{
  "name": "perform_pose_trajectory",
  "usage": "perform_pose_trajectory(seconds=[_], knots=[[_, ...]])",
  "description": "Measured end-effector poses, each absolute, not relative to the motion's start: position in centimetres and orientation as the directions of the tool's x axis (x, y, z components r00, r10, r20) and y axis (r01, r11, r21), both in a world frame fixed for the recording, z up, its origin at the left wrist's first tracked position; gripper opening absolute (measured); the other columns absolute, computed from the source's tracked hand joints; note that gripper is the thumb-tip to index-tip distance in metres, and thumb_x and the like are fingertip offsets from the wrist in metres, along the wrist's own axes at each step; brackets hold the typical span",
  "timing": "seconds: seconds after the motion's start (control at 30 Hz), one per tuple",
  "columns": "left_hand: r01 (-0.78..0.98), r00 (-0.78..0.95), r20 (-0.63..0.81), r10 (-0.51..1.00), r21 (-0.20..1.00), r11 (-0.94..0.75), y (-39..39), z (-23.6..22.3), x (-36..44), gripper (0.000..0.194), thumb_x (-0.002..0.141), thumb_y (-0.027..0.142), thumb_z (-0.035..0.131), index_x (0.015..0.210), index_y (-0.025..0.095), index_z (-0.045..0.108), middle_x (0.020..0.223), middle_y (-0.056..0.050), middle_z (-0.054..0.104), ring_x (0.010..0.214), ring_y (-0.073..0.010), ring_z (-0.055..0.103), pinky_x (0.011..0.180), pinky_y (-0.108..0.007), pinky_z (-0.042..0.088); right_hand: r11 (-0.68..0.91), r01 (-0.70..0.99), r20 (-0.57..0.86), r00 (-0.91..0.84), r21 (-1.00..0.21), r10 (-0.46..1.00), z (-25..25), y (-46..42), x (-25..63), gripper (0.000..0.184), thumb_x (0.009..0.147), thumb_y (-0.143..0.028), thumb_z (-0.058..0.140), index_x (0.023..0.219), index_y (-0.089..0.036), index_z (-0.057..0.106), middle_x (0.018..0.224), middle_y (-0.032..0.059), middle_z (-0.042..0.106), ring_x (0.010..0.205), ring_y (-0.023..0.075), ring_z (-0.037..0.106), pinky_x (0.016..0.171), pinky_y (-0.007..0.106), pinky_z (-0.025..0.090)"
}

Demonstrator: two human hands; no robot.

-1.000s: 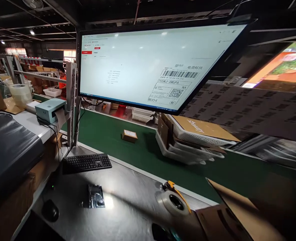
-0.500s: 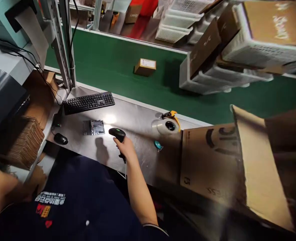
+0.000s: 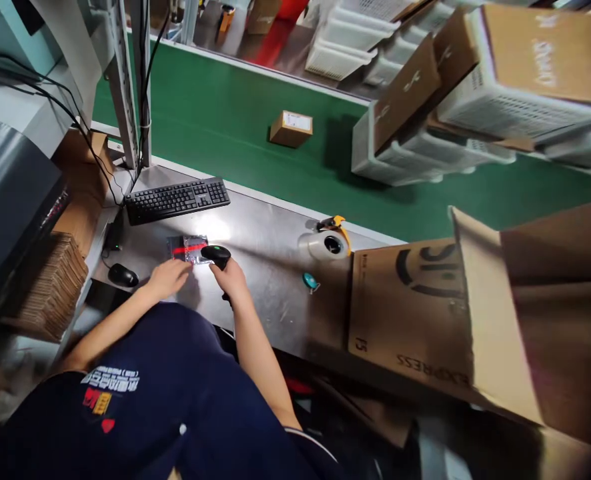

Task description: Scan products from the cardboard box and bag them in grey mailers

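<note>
My right hand [image 3: 231, 277] is closed round the handle of a black barcode scanner [image 3: 216, 254], whose head points at a small clear plastic packet [image 3: 189, 249] lying on the steel worktable [image 3: 270, 293]. A red scan line glows across the packet. My left hand [image 3: 168, 277] rests flat beside the packet, its fingers stretched out and touching its near edge. A black keyboard [image 3: 176, 198] lies just beyond the packet.
A black mouse [image 3: 122, 275] sits at the left. A tape dispenser [image 3: 328, 241] and a large open cardboard box [image 3: 450, 313] stand to the right. Behind runs a green conveyor belt [image 3: 235, 127] with a small carton [image 3: 291, 128] and stacked white crates [image 3: 425, 133].
My left hand has come in and settled by the packet. My right hand has moved the scanner left toward the packet, and a red scan line now shows on it.
</note>
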State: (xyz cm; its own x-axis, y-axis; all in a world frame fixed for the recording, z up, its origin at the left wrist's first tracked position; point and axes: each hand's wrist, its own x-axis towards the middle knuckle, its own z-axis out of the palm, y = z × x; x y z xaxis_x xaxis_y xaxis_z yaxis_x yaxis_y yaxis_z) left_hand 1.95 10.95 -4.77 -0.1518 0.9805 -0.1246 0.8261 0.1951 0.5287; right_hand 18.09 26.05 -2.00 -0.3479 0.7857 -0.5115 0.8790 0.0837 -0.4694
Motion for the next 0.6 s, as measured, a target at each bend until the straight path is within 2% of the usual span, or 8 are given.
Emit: perform_pose_trajectory(seconds=[0.03,0.1,0.17,0.2,0.33,0.43,0.53,0.6], knots=[[0.836,-0.102,-0.188,0.977,0.517,0.186,12.5,-6.5,2.8,0.042,0.101,0.025,0.062,0.142,0.016,0.064,0.147,-0.014,0.068,0.137,-0.0268,0.061,0.116,-0.043,0.050,0.081,0.880,-0.510,-0.344,-0.468,0.789,-2.0,26.1,18.0,0.038,0.098,-0.034,0.063,0.131,-0.015,0.067,0.128,0.0160,0.075,0.123,0.0340,0.069,0.100,0.040,0.055],[0.856,-0.057,-0.281,0.958,0.480,0.192,14.8,-9.6,4.0,0.059,0.096,0.022,0.066,0.152,0.009,0.055,0.165,-0.022,0.051,0.155,-0.0348,0.043,0.126,-0.050,0.039,0.080,0.877,-0.499,-0.342,-0.474,0.796,-1.8,26.3,17.8,0.038,0.098,-0.034,0.063,0.131,-0.015,0.067,0.128,0.0166,0.075,0.123,0.0333,0.069,0.101,0.040,0.054],[0.873,-0.066,-0.346,0.936,0.434,0.222,16.0,-11.8,4.4,0.070,0.096,0.025,0.065,0.160,0.003,0.043,0.173,-0.028,0.033,0.164,-0.0412,0.026,0.130,-0.059,0.029,0.077,0.868,-0.484,-0.345,-0.490,0.804,-1.7,26.5,17.8,0.039,0.098,-0.033,0.063,0.132,-0.014,0.066,0.129,0.0170,0.075,0.123,0.0314,0.069,0.100,0.038,0.054],[0.879,-0.071,-0.374,0.925,0.414,0.235,16.2,-12.6,4.4,0.073,0.098,0.027,0.063,0.162,0.003,0.039,0.175,-0.029,0.028,0.165,-0.0419,0.022,0.131,-0.061,0.026,0.074,0.864,-0.478,-0.345,-0.498,0.808,-1.6,26.6,17.9,0.039,0.098,-0.032,0.063,0.133,-0.014,0.066,0.129,0.0167,0.075,0.122,0.0306,0.069,0.100,0.038,0.054],[0.894,-0.041,-0.450,0.892,0.382,0.234,16.2,-14.3,3.5,0.080,0.098,0.035,0.062,0.167,0.008,0.030,0.178,-0.025,0.021,0.166,-0.0402,0.018,0.132,-0.059,0.023,0.061,0.863,-0.489,-0.341,-0.502,0.803,-1.7,26.6,17.9,0.037,0.098,-0.034,0.064,0.130,-0.016,0.068,0.126,0.0149,0.076,0.119,0.0311,0.070,0.100,0.039,0.055],[0.893,-0.018,-0.495,0.869,0.383,0.236,16.1,-14.8,3.2,0.085,0.098,0.037,0.062,0.168,0.005,0.026,0.179,-0.026,0.014,0.167,-0.0414,0.013,0.134,-0.059,0.019,0.055,0.870,-0.508,-0.337,-0.490,0.793,-2.7,26.4,17.5,0.038,0.097,-0.035,0.063,0.130,-0.016,0.068,0.127,0.0168,0.075,0.122,0.0336,0.070,0.103,0.042,0.056],[0.887,-0.013,-0.515,0.857,0.389,0.247,16.4,-13.8,3.4,0.088,0.097,0.035,0.062,0.170,0.005,0.022,0.180,-0.026,0.008,0.169,-0.0399,0.005,0.135,-0.058,0.015,0.049,0.859,-0.498,-0.341,-0.509,0.797,-3.1,26.2,17.0,0.043,0.096,-0.038,0.061,0.134,-0.020,0.065,0.135,0.0153,0.073,0.130,0.0329,0.067,0.110,0.042,0.054],[0.886,-0.027,-0.511,0.859,0.386,0.257,16.5,-12.0,3.6,0.089,0.093,0.032,0.064,0.170,0.007,0.025,0.180,-0.025,0.011,0.168,-0.0402,0.008,0.135,-0.058,0.018,0.054,0.846,-0.464,-0.343,-0.530,0.817,-2.4,26.4,17.4,0.044,0.092,-0.041,0.057,0.131,-0.023,0.066,0.135,0.0137,0.073,0.133,0.0320,0.067,0.110,0.041,0.055]])
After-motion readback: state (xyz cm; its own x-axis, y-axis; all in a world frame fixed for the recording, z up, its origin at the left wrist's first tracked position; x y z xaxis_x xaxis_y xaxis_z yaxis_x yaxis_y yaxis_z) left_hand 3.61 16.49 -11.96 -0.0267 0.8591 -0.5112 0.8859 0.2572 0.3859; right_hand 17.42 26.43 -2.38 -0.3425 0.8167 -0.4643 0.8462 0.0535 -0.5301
